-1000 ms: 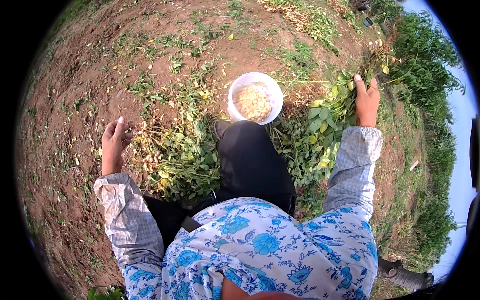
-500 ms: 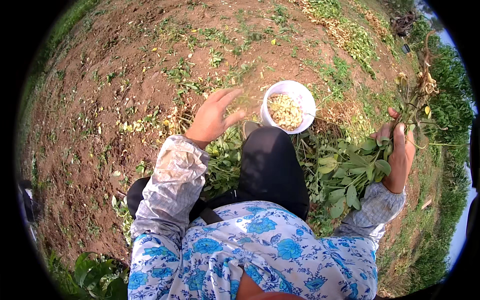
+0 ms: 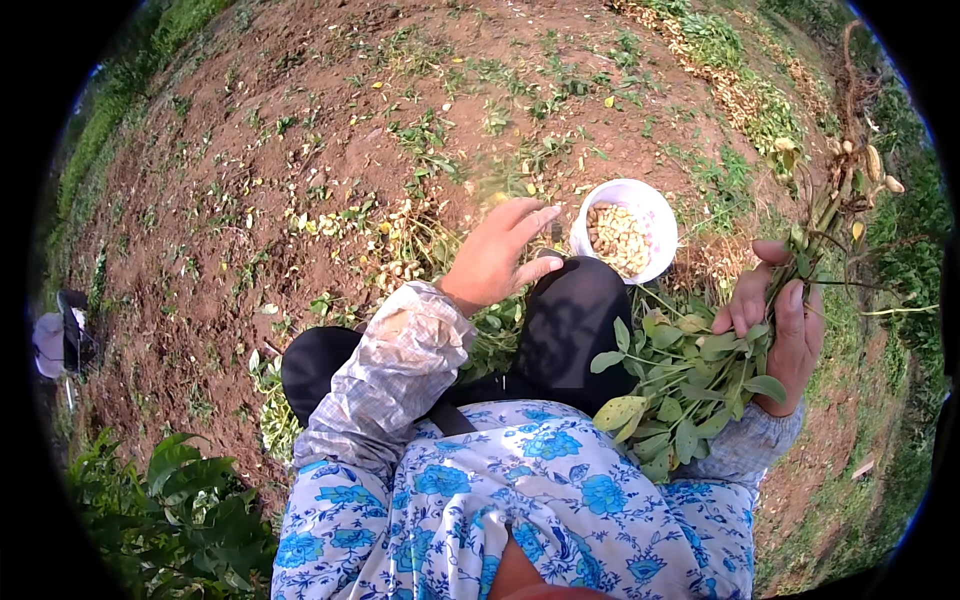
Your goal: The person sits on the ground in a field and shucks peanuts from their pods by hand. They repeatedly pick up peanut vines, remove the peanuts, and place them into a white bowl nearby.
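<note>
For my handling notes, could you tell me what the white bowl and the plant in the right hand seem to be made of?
The white bowl looks like smooth plastic, possibly enamel: an even, slightly glossy rim and thin wall; it holds pale pods. The peanut plant in the right hand is fresh vegetation: matte green oval leaves, thin stems, and tan, rough-looking pods hanging among its roots.

Reddish-brown tilled soil, scattered with small weeds. Heap of uprooted, yellowing plants lying on the ground. Row of pulled plants along the far edge. Leafy green bush at lower left. Grey cap at left margin.
</note>
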A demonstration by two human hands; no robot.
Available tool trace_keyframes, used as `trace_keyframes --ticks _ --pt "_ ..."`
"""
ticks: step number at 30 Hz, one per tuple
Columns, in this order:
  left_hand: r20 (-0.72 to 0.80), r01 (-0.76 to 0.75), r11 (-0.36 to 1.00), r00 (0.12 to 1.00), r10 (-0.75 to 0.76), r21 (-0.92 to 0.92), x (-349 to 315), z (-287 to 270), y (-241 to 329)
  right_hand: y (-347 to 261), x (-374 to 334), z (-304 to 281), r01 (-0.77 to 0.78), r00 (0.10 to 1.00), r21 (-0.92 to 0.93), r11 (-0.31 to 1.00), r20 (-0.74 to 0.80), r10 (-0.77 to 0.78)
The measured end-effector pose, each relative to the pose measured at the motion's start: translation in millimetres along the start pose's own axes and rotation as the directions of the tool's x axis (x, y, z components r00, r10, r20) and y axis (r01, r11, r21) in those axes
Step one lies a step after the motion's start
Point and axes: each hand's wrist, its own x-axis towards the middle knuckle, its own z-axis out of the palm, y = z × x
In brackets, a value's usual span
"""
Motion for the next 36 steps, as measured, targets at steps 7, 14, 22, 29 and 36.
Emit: trace_keyframes --ticks 7,14,22,29,36 --pt "0.38 0.316 0.93 0.897 -0.228 -0.187 -32.0 -2.6 6.7 12.1 3.9 -5.2 -0.12 0.99 -0.227 0.966 0.04 0.133" --pt "0.09 0.677 0.633 0.706 -0.702 -0.377 -112.9 -25.5 -19.7 126.2 3.2 6.3 0.145 0.942 -0.71 0.689 0.312 0.122" --pt "0.156 0.744 0.515 0.621 -0.768 -0.426 -117.9 -69.0 7.5 144.0 8.2 33.8 0.361 0.87 -0.785 0.503 0.477 0.12" --pt "0.392 0.846 0.216 0.433 -0.811 -0.487 -114.3 -124.0 62.8 154.0 9.0 53.4 0.357 0.807 -0.721 0.594 0.558 0.192" --pt "0.179 0.564 0.222 0.569 -0.802 -0.795 -95.3 -161.0 101.1 126.5 20.3 74.2 0.259 0.724 -0.536 0.803 0.659 0.206"
